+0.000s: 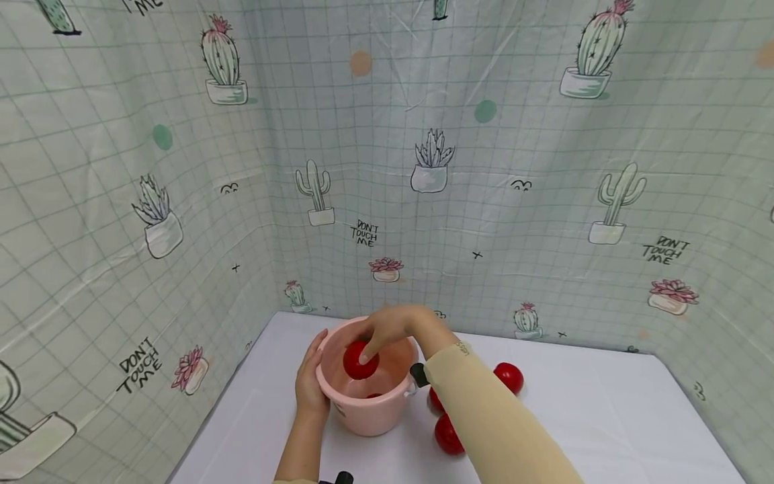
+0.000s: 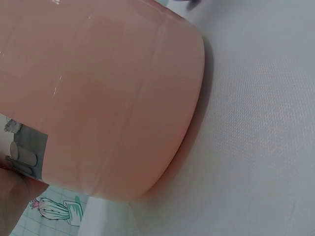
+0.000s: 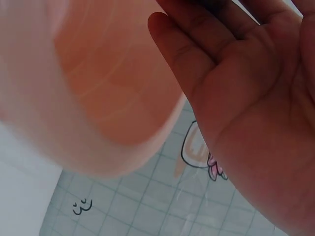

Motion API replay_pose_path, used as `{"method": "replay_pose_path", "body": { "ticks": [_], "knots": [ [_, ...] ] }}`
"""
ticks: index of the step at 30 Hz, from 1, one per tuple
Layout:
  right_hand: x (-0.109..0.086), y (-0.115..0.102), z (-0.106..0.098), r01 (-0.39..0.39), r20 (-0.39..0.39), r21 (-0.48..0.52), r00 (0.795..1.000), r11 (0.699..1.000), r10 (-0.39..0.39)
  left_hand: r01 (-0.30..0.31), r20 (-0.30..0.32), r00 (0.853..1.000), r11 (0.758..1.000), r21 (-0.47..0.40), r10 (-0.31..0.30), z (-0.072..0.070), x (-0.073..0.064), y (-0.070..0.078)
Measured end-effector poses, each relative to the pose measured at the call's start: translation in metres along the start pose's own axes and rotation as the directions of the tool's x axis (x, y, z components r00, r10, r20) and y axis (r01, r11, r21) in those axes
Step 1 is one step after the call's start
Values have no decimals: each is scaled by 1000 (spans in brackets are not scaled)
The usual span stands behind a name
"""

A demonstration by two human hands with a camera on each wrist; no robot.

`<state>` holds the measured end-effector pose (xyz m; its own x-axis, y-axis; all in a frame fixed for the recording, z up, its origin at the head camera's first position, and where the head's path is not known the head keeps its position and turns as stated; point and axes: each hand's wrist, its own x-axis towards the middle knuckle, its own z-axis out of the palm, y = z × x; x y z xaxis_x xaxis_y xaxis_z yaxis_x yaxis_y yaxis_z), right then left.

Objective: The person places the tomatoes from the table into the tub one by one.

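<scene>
A pink bucket (image 1: 371,418) stands upright on the white table. My left hand (image 1: 310,383) holds its left side, with the fingers along the outer wall up to the rim. My right hand (image 1: 387,329) reaches over the bucket's mouth and holds a round, glossy red apple-like thing (image 1: 357,366) inside the opening. Below it, part of another red thing (image 1: 374,395) shows in the bucket. The right wrist view shows the right palm (image 3: 261,93) beside the bucket's inner wall (image 3: 123,88); the held thing is out of sight there.
Right of the bucket, partly behind the right sleeve (image 1: 484,410), lie several more round red things (image 1: 508,378). A cactus-print cloth (image 1: 459,222) hangs behind and to the left of the white table (image 1: 605,403).
</scene>
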<state>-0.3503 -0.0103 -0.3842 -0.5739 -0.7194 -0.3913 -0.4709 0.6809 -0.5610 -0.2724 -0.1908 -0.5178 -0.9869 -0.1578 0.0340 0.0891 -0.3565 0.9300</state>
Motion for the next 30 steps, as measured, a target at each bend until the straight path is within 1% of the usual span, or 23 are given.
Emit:
{"method": "replay_pose_path", "body": {
  "ticks": [2,5,8,11,14,17,19,22,25,28,30],
  "knots": [
    [3,-3,2,-14,9,19,1000,1000,14,0,0,1000,1000,9,0,0,0,0],
    [9,-6,4,-4,44,50,999,999,1,2,0,1000,1000,16,-2,0,0,1],
    [16,-9,8,42,82,32,996,999,-45,-1,0,1000,1000,16,1,0,0,1],
    [22,-11,11,66,111,36,991,997,-70,-10,6,1000,1000,12,10,0,-1,1],
    [28,-13,15,65,137,68,988,996,-74,-16,9,1000,1000,8,16,-1,-1,0],
    [31,-13,17,59,159,77,985,995,-71,-18,5,1000,1000,21,18,-1,-2,0],
    [32,-12,18,45,161,70,985,997,-56,-20,3,1000,1000,24,20,0,-2,-1],
    [33,-10,20,14,142,77,989,997,-25,-22,-1,1000,999,27,22,0,-1,-2],
    [33,-7,21,8,132,79,991,997,-18,-23,-7,1000,999,26,24,0,-1,-1],
    [33,-5,22,15,149,87,989,996,-27,-23,-8,1000,999,30,23,-1,-1,-1],
    [32,-4,23,-1,151,83,988,997,-11,-22,-7,1000,999,32,22,-1,-1,-1]
  ]
}}
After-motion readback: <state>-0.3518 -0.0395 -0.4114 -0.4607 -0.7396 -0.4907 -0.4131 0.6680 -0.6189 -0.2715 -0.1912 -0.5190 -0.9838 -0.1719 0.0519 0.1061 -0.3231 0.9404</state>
